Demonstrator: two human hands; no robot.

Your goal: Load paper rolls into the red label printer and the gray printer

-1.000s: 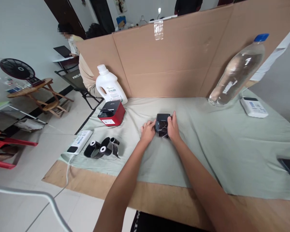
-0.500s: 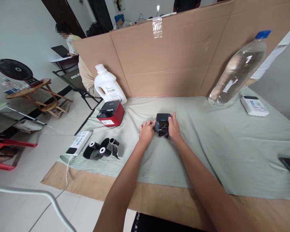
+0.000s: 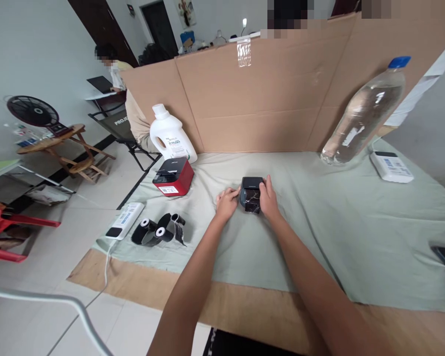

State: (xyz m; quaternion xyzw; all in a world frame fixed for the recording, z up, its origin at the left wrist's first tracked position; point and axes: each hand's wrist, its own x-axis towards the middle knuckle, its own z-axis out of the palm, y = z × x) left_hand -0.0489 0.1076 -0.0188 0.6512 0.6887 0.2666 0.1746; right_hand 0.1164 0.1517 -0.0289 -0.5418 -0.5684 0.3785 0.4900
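Note:
A small dark grey label printer [image 3: 251,190] sits on the pale green cloth [image 3: 337,222] in the middle of the table, with glossy black film showing at its near side. My left hand [image 3: 227,202] is curled against the printer's left side. My right hand [image 3: 269,198] grips its right side, fingers closed round the body. A red and black label printer [image 3: 173,176] stands to the left. Black ribbon rolls [image 3: 157,231] lie loose near the front left corner.
A cardboard screen [image 3: 267,94] walls the back. A white detergent jug [image 3: 171,133] stands at back left, a clear water bottle [image 3: 361,113] at back right, a white power strip [image 3: 391,166] beside it, another strip [image 3: 125,220] at left. A person sits beyond the screen.
Both hands stay on the small printer with almost no shift. The view has tilted slightly, so everything sits a little lower in the picture.

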